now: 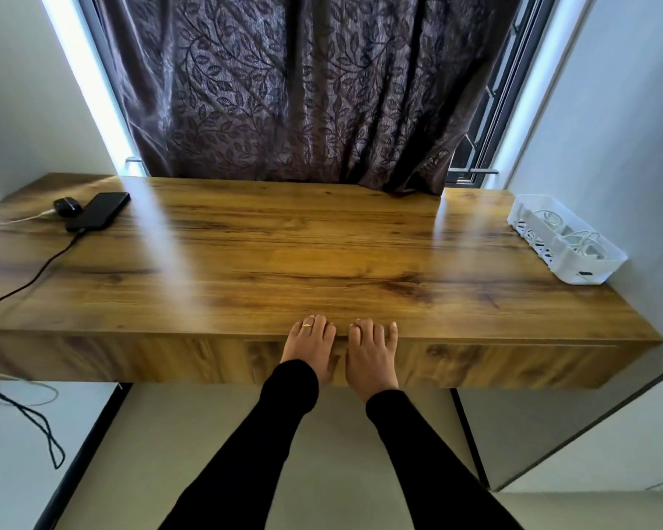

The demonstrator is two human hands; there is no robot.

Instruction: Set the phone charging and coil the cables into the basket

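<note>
Head view of a wooden tabletop (284, 246) before a drawn leaf-patterned curtain (303, 89). Left hand (310, 348) and right hand (372, 353) lie side by side over the near edge, fingers straight and relaxed on the wood, grasping nothing. Phone (98, 211) lies face up at the far left corner with a black cable (35, 277) plugged into its near end and trailing off the left edge; a small black case (68, 205) sits just beside it. White basket (563, 242) at the far right holds coiled white cables (575, 239).

A wooden desk (284, 242) stands before a leaf-patterned curtain (303, 89) over a seemingly barred window (487, 120).
</note>
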